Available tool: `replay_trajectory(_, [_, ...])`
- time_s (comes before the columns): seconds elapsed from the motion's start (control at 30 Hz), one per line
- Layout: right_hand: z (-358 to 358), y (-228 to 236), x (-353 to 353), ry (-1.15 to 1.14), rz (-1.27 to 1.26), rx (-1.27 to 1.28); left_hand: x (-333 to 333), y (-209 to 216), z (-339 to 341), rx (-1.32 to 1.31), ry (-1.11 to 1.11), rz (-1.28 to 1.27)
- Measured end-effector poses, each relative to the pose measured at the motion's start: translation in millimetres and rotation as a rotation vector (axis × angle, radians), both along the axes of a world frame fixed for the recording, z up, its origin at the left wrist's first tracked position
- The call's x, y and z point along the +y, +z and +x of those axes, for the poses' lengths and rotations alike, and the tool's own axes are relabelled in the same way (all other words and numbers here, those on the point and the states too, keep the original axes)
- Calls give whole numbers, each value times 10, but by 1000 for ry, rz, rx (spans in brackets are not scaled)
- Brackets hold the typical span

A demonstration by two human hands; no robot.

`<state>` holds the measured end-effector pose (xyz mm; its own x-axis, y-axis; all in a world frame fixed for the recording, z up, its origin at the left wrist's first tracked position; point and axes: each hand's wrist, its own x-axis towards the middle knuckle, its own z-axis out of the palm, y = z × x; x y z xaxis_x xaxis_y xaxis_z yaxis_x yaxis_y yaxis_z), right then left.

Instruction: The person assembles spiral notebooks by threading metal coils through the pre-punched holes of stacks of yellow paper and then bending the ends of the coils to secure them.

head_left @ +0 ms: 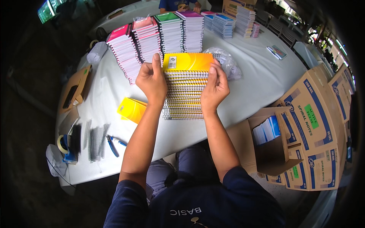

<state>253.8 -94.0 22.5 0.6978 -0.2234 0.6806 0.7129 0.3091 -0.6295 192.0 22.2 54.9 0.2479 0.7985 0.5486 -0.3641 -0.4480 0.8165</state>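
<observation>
A stack of yellow spiral notebooks stands on the white-covered table in front of me, wire spines facing me. At its top, my left hand grips the left edge of the uppermost yellow notebook, thumb pointing up and fingers curled. My right hand is closed on the right edge of that same notebook, thumb and fingers pinching near its corner. Whether the top notebook is lifted off the pile I cannot tell. Loose yellow covers lie beside my left forearm, partly hidden by it.
Tall notebook piles line the far side, blue ones farther right, near a seated person. Clear plastic lies behind my right hand. Wire coils, pliers and a tape dispenser sit left; cartons stand right.
</observation>
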Motion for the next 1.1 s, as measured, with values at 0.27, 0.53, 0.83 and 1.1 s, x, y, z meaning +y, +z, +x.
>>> replay_trajectory(0.27, [-242,-28,-289,-102,-146,-88,703,-216,-740,460,85,310])
replay_trajectory(0.53, [-1358,-938,-70,1189,-95,1266,164,-1271,-1674,1084,186,804])
replay_trajectory(0.83, [-1054,-932,59,1148,-688,308,703,-898,-2333,932,467,470])
replay_trajectory(1.1, [-1148,-1306,150,1322,-729,299,1526,-1181,-2672,1474,530,59])
